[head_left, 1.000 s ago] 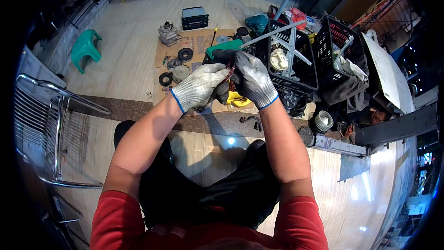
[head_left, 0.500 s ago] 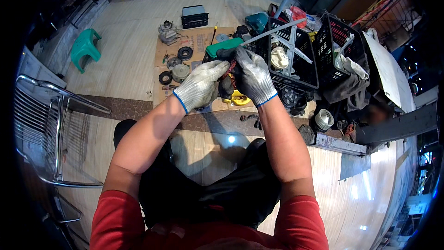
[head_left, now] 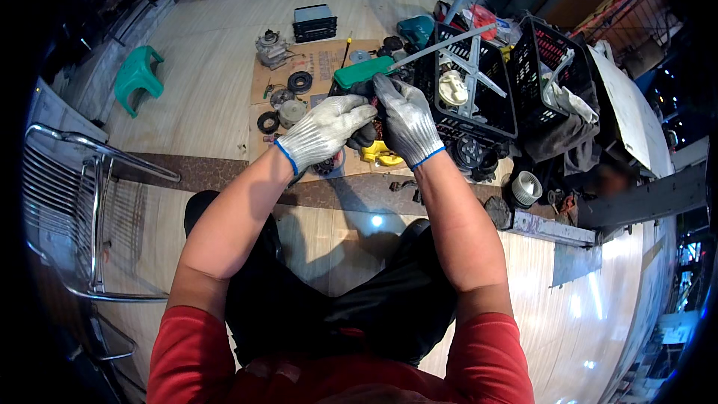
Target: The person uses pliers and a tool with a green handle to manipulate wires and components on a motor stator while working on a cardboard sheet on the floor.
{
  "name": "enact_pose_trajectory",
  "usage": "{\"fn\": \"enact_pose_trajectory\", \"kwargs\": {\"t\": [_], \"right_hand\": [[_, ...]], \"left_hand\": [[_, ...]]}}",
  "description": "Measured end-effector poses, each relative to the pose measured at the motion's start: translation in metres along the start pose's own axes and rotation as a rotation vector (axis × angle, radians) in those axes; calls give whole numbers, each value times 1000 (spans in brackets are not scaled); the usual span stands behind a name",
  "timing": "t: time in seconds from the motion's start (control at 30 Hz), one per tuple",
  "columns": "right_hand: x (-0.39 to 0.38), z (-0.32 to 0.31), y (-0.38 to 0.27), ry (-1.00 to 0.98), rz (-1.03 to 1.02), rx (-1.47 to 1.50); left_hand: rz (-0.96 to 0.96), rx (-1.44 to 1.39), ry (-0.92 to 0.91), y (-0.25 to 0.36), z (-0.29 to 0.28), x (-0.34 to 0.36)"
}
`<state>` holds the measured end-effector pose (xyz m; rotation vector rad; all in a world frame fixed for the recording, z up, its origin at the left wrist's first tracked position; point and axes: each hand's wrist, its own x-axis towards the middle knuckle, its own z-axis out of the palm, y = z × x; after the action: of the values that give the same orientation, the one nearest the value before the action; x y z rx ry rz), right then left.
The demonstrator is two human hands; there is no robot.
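Observation:
My left hand point(head_left: 323, 131), in a white knit glove with a blue cuff, is closed, its thumb and fingers bent inward. My right hand point(head_left: 408, 121), gloved alike and stained grey on the fingers, is closed close beside it. Dark shapes point(head_left: 364, 135) show between the hands; whether they are a held part or blackened glove fingers I cannot tell. Just beyond the hands lies a green case point(head_left: 364, 72). Below and between them sits a yellow object point(head_left: 382, 153). Left of my left hand, round metal parts point(head_left: 292, 112) and black rings point(head_left: 299, 83) lie on cardboard point(head_left: 323, 57).
Black crates point(head_left: 479, 123) holding a white part and a metal bracket stand to the right. A white fan wheel point(head_left: 526, 188) is near a metal beam point(head_left: 553, 229). A green stool point(head_left: 140, 81) and a chrome chair point(head_left: 93, 202) stand left. A metal assembly point(head_left: 272, 50) lies on the cardboard's far corner.
My left hand has turned slightly and its fingers have shifted toward the right hand. The reddish piece seen between the hands earlier is now mostly hidden. The right hand has moved slightly.

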<state>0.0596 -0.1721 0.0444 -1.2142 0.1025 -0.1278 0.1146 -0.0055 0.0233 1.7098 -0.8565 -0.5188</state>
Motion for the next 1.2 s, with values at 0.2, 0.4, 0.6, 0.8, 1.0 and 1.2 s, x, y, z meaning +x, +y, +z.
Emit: {"fn": "enact_pose_trajectory", "kwargs": {"t": [0.2, 0.4, 0.6, 0.8, 1.0, 1.2], "right_hand": [[-2, 2, -2, 58, 14, 36], [-2, 1, 5, 115, 1, 121], [0, -2, -14, -66, 36, 326], [-6, -9, -19, -169, -120, 98], [-8, -10, -14, -237, -31, 158], [-8, -3, -16, -56, -22, -6]], "left_hand": [[-27, 49, 105, 22, 11, 1], [174, 208, 178, 24, 20, 0], [-125, -450, 49, 36, 7, -6], [-205, -725, 29, 50, 11, -12], [-204, -862, -58, 38, 11, -10], [-210, -774, -2, 44, 14, -10]]}}
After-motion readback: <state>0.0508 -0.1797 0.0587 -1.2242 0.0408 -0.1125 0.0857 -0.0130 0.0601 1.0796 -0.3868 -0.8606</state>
